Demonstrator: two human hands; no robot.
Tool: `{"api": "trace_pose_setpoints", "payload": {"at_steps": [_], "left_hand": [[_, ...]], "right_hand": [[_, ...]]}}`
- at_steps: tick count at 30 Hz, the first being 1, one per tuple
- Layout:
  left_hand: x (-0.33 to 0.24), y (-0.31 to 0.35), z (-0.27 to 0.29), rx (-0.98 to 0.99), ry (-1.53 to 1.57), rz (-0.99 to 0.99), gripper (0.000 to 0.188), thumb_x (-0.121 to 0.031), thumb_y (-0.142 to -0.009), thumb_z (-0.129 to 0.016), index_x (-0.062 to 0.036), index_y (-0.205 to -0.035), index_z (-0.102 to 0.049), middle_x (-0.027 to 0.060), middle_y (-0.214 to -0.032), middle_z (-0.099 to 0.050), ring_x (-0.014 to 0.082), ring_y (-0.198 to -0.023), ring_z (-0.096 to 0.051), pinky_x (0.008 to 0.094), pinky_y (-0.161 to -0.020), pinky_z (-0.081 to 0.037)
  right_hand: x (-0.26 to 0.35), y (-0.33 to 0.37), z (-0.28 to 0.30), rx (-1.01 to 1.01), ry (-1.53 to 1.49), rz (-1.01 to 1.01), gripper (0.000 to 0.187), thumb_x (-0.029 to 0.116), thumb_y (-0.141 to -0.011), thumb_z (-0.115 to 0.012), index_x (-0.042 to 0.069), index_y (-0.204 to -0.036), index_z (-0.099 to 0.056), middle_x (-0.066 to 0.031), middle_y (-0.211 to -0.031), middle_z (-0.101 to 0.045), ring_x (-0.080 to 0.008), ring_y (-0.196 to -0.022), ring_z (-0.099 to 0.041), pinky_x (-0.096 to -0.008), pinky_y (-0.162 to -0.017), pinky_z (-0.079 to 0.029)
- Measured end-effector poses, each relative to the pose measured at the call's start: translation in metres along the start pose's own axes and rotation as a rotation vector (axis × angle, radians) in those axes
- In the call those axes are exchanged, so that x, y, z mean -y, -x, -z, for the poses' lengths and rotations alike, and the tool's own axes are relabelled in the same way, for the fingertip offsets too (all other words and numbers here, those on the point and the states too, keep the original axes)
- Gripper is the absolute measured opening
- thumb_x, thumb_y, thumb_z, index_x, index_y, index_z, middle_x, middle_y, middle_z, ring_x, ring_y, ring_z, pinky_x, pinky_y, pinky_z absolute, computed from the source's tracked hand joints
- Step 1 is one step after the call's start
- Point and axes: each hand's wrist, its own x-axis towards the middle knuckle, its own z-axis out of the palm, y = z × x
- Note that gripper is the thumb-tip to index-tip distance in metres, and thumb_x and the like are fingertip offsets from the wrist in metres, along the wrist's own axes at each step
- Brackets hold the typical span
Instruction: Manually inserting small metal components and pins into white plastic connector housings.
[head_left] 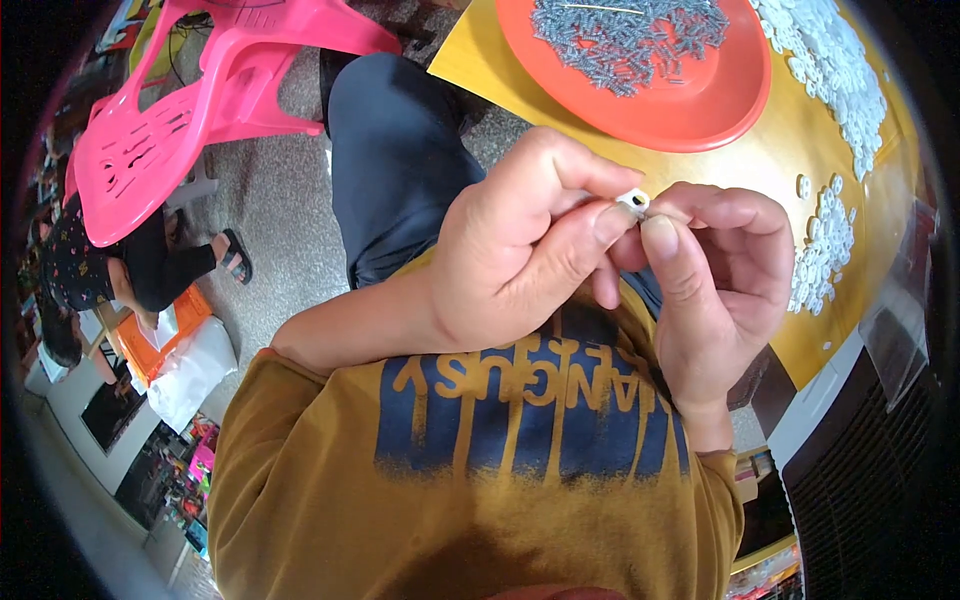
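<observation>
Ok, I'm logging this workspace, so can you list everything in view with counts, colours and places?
small piece: one, white, at the fingertips
plate: one, red-orange, on the table
coil-like pieces: many, grey, in the plate
loose pieces: many, white, heaped at right
table: one, yellow, upper right
clear plastic: one visible, transparent, right edge
chair: one, pink, upper left
other person: one, dark clothes, far left
bag: one, white, left
floor: one, grey, left
background clutter: uncountable, mixed, left edge
trousers: one pair, dark, centre
shirt: one, brown, bottom
left grip: one, bare, pinching the small piece
right grip: one, bare, beside it
</observation>
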Motion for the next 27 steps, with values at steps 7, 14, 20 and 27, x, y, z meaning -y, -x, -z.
{"api": "trace_pose_setpoints", "payload": {"at_steps": [7, 14, 20, 27], "left_hand": [[-0.003, -0.006, -0.003, -0.018, 0.163, 0.032, 0.014, -0.008, -0.089, -0.039, 0.0004, -0.101, -0.037, 0.0092, -0.077, -0.055, 0.0071, -0.056, -0.053, 0.017, -0.052, -0.043], [0.002, -0.01, -0.01, -0.042, 0.195, 0.032, 0.015, -0.005, -0.089, -0.039, -0.0001, -0.103, -0.036, 0.0105, -0.082, -0.055, 0.0074, -0.058, -0.052, 0.0176, -0.053, -0.043], [0.004, -0.002, -0.008, -0.021, 0.171, 0.05, 0.019, -0.003, -0.089, -0.037, -0.0018, -0.107, -0.034, 0.0115, -0.087, -0.052, 0.0096, -0.062, -0.053, 0.0196, -0.055, -0.045], [0.008, -0.013, -0.012, -0.021, 0.105, 0.09, 0.015, -0.008, -0.09, -0.038, -0.0025, -0.103, -0.034, 0.0135, -0.085, -0.052, 0.0121, -0.06, -0.053, 0.0208, -0.053, -0.045]], "right_hand": [[0.007, 0.0, -0.002, 0.01, 0.041, 0.048, 0.022, -0.005, -0.076, -0.055, 0.002, -0.094, -0.043, -0.0136, -0.089, -0.055, -0.0137, -0.075, -0.053, -0.0252, -0.067, -0.046], [0.003, -0.001, 0.002, -0.021, 0.124, 0.11, 0.023, -0.008, -0.076, -0.053, 0.001, -0.094, -0.042, -0.0148, -0.088, -0.055, -0.0139, -0.074, -0.054, -0.0252, -0.067, -0.046], [-0.002, -0.002, 0.01, 0.063, 0.182, 0.083, 0.02, -0.009, -0.078, -0.053, 0.0, -0.092, -0.043, -0.0115, -0.083, -0.055, -0.0124, -0.07, -0.053, -0.0222, -0.062, -0.044], [-0.005, -0.006, 0.021, 0.038, 0.201, 0.052, 0.019, -0.007, -0.078, -0.054, -0.001, -0.093, -0.043, -0.0098, -0.087, -0.055, -0.0112, -0.075, -0.053, -0.0223, -0.067, -0.045]]}}
